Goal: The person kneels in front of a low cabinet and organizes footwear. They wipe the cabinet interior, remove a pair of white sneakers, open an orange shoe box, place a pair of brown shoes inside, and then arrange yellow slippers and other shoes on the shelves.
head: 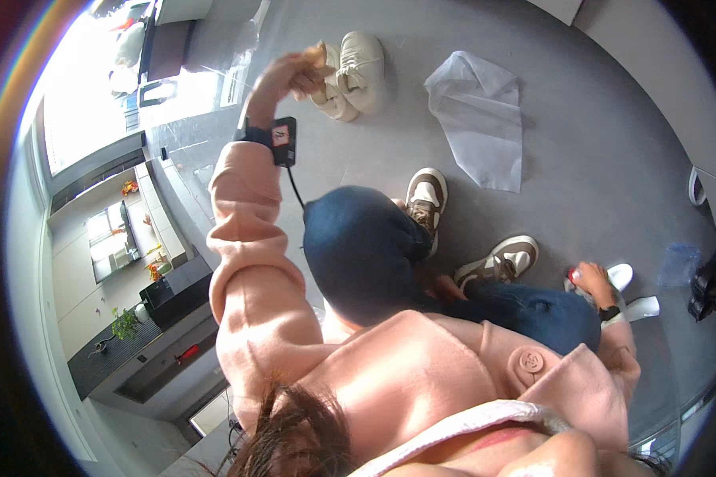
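Observation:
At the upper left, my left hand [298, 74] is raised over the floor with a crumpled tan piece [316, 55] in its fingers; its material is unclear. Just beside it, and partly behind it, stands a pair of cream lace-up shoes [361, 74]. My right hand [593, 283] is low at the right, its fingers curled on a small red and whitish thing [571, 276], largely hidden by the hand. A white shoe [620, 277] lies right beside that hand. A translucent white sheet or bag [483, 119] lies flat on the grey floor.
Brown and white sneakers [428, 200] are on my feet, below my bent, jeans-clad knees. A black wrist device [284, 142] has a cable running down. Clear plastic [679, 262] and a glossy black item [707, 286] lie at far right, near a pale cabinet [650, 71].

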The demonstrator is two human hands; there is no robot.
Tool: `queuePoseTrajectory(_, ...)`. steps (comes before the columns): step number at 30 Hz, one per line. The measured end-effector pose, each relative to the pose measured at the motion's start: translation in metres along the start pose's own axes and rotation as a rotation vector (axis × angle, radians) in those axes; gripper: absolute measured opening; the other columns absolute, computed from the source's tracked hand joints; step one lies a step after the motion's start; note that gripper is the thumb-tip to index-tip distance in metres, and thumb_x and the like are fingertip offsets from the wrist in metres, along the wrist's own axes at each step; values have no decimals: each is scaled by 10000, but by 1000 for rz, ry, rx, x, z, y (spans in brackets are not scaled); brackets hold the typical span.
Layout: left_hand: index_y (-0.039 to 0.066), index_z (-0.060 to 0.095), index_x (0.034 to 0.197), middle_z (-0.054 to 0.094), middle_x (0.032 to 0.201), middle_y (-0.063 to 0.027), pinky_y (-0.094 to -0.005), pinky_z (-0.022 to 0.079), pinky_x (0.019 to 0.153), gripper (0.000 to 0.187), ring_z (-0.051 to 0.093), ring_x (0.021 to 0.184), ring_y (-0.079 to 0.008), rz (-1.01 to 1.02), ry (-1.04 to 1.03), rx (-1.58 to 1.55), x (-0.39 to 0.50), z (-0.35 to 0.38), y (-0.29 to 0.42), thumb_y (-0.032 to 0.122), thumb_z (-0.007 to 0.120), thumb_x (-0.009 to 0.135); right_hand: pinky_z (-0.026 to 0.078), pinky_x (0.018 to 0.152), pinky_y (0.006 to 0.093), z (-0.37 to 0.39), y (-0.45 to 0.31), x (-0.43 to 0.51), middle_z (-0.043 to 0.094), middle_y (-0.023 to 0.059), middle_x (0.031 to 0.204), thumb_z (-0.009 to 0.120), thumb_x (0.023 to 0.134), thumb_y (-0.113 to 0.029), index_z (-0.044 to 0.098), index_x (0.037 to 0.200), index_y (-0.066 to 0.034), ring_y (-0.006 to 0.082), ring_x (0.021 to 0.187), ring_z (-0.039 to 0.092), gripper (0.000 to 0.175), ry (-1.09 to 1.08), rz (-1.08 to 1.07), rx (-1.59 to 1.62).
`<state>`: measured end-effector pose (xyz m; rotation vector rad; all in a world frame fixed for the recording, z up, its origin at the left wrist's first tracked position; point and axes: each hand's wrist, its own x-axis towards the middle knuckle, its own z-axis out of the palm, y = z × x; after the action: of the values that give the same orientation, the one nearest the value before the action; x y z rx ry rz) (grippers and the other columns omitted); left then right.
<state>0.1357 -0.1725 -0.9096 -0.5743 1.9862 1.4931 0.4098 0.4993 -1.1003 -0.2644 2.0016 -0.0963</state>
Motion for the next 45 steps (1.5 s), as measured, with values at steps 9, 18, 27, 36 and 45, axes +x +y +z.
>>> queuePoseTrajectory(9, -6, 515, 769, 529, 712, -76, -283, 488, 498, 95, 534, 563, -181, -73, 195, -282, 62, 13, -139, -65, 494, 698, 464, 769, 406, 19, 58, -41, 595, 187, 961, 630, 699, -245, 565, 1007, -24, 335, 911, 572, 385, -104, 430, 34)
queuePoseTrajectory(18, 56, 550, 933, 518, 1058, -128, -399, 390, 821, 226, 480, 980, -319, 746, 480, 984, 98, 80, -197, 31, 548, 708, 450, 711, 450, -50, 43, -56, 584, 209, 928, 574, 769, -266, 487, 1068, -42, 392, 863, 551, 384, 369, 513, 115)
queuePoseTrajectory(27, 134, 591, 978, 583, 1011, -50, -402, 302, 886, 241, 467, 1037, -234, 544, 200, 1340, 62, 62, -142, 152, 562, 739, 442, 729, 420, -138, 5, -50, 592, 187, 926, 584, 769, -317, 490, 1040, -80, 363, 888, 556, 372, 612, 444, 351)
queuePoseTrajectory(36, 144, 605, 972, 622, 875, -93, -382, 398, 768, 229, 571, 849, -283, 411, 153, 1307, 41, 47, -70, 139, 569, 746, 444, 761, 376, -175, 16, -51, 595, 162, 960, 630, 744, -312, 486, 1069, -84, 328, 909, 564, 422, 930, 313, 473)
queuePoseTrajectory(45, 63, 555, 1045, 625, 831, -81, -271, 459, 692, 223, 587, 765, -134, 690, -126, 932, 27, 180, 89, 61, 485, 833, 454, 684, 278, -157, 188, -66, 583, 4, 706, 620, 725, -244, 618, 776, -99, 125, 686, 552, 154, 1124, -158, 2240)
